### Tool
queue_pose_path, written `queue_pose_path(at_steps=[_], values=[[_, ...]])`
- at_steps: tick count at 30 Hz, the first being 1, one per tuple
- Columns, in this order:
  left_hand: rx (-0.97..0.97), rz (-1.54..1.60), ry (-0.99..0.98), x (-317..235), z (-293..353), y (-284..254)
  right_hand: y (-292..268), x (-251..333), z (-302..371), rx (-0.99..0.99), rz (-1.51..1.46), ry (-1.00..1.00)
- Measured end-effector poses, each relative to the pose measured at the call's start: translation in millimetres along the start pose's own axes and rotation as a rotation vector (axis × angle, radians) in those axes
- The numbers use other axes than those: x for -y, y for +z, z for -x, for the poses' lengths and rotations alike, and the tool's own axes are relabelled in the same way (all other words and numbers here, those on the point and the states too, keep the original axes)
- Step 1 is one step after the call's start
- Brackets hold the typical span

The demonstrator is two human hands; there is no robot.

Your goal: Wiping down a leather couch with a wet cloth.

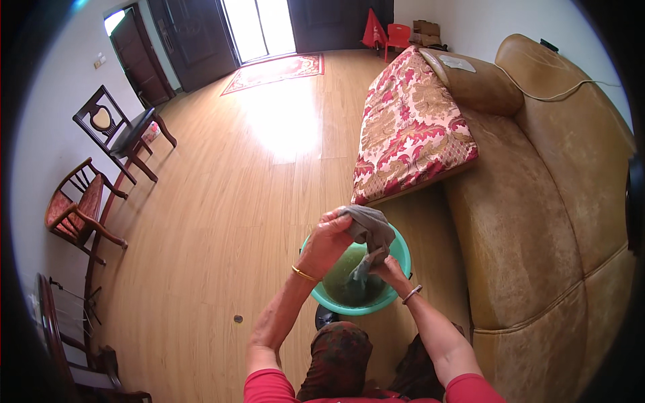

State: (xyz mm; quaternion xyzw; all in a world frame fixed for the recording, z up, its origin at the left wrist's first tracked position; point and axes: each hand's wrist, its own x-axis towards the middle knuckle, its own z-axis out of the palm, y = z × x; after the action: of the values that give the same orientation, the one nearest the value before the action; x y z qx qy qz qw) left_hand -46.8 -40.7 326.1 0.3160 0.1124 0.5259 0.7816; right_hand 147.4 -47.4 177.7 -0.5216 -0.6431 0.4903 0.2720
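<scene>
A wet grey cloth [373, 228] is stretched between my two hands above a green plastic bucket [400, 248]. My left hand [327, 243] is closed on the cloth's upper left end, over the bucket's far left rim. Lower down, my right hand [390, 270] grips the cloth near the bucket's right side. The cloth's lower end hangs into murky greenish water [346, 285] inside the bucket. Some of my fingers are hidden behind the folds.
To the right runs a large brown sofa [517, 201]. A low piece under red-and-cream patterned fabric [416, 127] stands beyond the bucket. Wooden chairs [127, 131] line the left wall. A small round dark object [238, 319] lies on the wooden floor. A red rug [275, 72] lies by the doorway.
</scene>
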Motion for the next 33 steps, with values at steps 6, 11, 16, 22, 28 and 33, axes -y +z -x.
queue_pose_path(at_steps=[6, 11, 16, 22, 28, 33], values=[[-0.427, -0.805, 0.046, 8.1, -13.1, -81.2, 11.6, 1.1, 8.2, -0.097, 0.452, -0.004], [-0.179, -2.085, -0.457, 68.1, 16.1, -174.0, 15.5, 28.5, 6.1, -0.136, 0.262, 0.063], [0.013, -1.541, 0.174, 91.7, 17.6, -90.4, 9.3, 28.5, 4.4, -0.2, 0.137, 0.009], [0.093, -1.695, -0.25, 109.9, -3.2, -92.8, 2.1, 17.0, -2.6, -0.237, 0.45, 0.093], [0.056, -1.989, -0.187, 185.4, 16.8, -259.9, -3.8, 38.4, 13.7, -0.183, 0.122, 0.11], [0.316, -2.012, -0.728, 220.8, 20.2, -252.7, -21.5, 25.9, 24.2, -0.208, 0.032, 0.157]])
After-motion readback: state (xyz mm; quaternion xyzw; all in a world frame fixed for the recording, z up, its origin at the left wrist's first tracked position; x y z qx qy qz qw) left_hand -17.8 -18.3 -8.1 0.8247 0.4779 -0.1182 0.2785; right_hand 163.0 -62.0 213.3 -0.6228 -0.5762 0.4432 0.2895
